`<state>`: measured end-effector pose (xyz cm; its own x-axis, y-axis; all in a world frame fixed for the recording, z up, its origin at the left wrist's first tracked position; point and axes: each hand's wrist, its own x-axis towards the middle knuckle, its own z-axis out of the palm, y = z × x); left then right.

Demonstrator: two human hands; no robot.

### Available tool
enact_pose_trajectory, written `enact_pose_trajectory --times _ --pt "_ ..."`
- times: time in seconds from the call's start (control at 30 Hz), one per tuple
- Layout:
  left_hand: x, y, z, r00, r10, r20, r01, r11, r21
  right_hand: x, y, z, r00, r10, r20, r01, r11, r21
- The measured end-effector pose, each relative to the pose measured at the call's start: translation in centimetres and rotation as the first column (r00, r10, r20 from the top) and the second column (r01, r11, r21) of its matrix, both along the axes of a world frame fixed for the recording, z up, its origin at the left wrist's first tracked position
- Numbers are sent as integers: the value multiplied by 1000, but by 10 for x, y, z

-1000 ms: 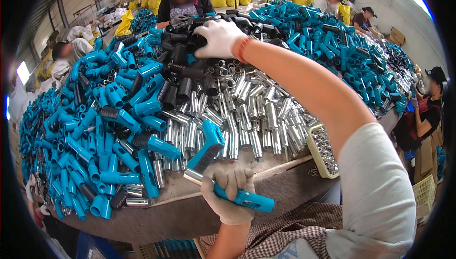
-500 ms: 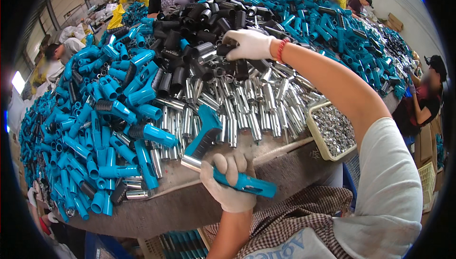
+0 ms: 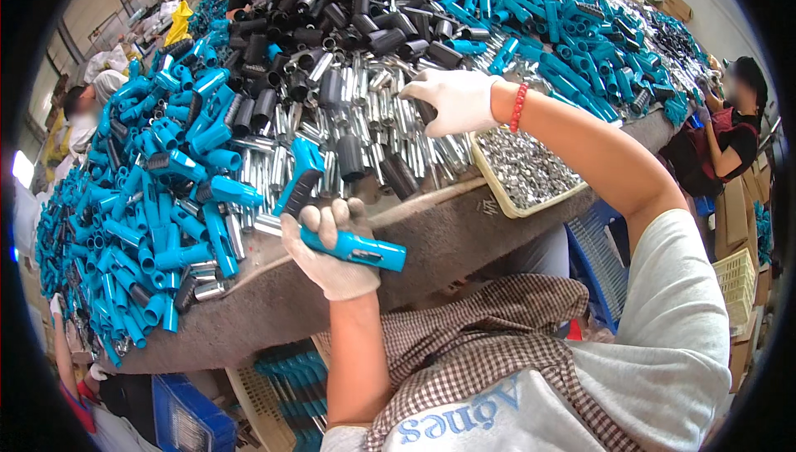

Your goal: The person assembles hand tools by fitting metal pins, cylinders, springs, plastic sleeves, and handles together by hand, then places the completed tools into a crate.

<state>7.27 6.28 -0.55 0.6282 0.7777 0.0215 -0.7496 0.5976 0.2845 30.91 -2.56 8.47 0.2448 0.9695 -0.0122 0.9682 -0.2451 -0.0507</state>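
Observation:
My gloved left hand (image 3: 332, 253) is closed around a teal plastic tubular housing (image 3: 365, 250) at the table's front edge. A shiny metal tube (image 3: 268, 224) sticks out on the hand's far side. Touching the hand is a teal piece with a black grip (image 3: 300, 178); I cannot tell whether it joins the housing. Over the metal tubes (image 3: 365, 108) reaches my gloved right hand (image 3: 454, 102), its fingers curled around a dark piece, seemingly a black sleeve (image 3: 425, 110), partly hidden. Two more black sleeves (image 3: 398, 175) lie on the tubes at its left.
Teal housings (image 3: 166, 203) heap up at left and at far right. Behind the tubes is a pile of black sleeves (image 3: 332, 17). A cream tray (image 3: 503, 201) of small metal parts stands at the front edge. Several people work around the table; crates (image 3: 191, 415) stand below.
My right hand has come from the black pile toward the front edge. Black sleeves now lie on the nearer metal tubes. My left hand keeps its hold; the whole view has shifted.

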Motion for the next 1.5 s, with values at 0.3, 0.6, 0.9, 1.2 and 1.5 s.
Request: enact_pose_trajectory --times 0.3,0.6,0.9,1.2,1.5 --pt "-1 1 0 1000 17 -4 -17 1000 7 -7 -50 -1 998 -15 -60 35 938 346" --pt "-2 3 -4 1000 12 4 -12 999 50 -49 -97 -10 655 176 -735 426 717 552" --pt "-1 2 -3 1000 23 -8 -22 999 48 -78 -109 -27 754 201 -626 381 643 665" --pt "-5 6 0 999 -27 39 28 999 -34 -131 -127 -18 354 245 -902 473 785 399" --pt "-4 -39 27 999 -34 36 37 996 -76 -165 -107 -45 581 209 -786 306 840 449"
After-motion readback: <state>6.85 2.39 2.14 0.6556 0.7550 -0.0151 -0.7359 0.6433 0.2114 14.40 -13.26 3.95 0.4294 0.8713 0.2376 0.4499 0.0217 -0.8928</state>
